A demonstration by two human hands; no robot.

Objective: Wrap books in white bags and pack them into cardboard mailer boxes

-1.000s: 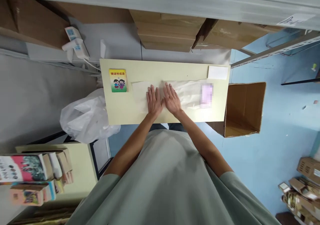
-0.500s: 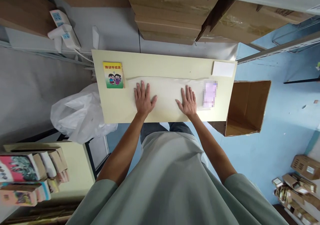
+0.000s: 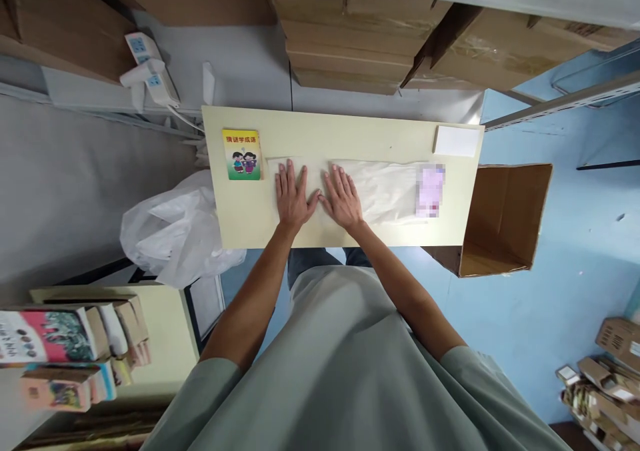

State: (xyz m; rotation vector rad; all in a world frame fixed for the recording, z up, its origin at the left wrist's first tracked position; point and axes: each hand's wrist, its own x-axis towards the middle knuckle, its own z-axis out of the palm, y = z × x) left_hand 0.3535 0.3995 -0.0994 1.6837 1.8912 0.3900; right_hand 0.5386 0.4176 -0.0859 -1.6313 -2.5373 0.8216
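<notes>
A long pale translucent bag or sheet (image 3: 385, 187) lies flat on the cream table (image 3: 340, 134). My left hand (image 3: 291, 194) presses flat on its left end, fingers stretched out and open. My right hand (image 3: 341, 197) lies flat right beside it, thumbs nearly touching, fingers spread and open. A small yellow-green booklet with two cartoon children (image 3: 242, 155) sits just left of my left hand. A blurred pinkish patch (image 3: 431, 191) marks the sheet's right end.
A white card (image 3: 457, 141) lies at the table's far right corner. An open cardboard box (image 3: 505, 217) stands right of the table, a white plastic bag (image 3: 173, 231) to its left. Cardboard cartons (image 3: 360, 44) and a power strip (image 3: 147, 71) are behind. Stacked books (image 3: 60, 354) sit lower left.
My hands were together, spread apart along the sheet half a second ago, and are now together again at its left part. The camera view shifted slightly.
</notes>
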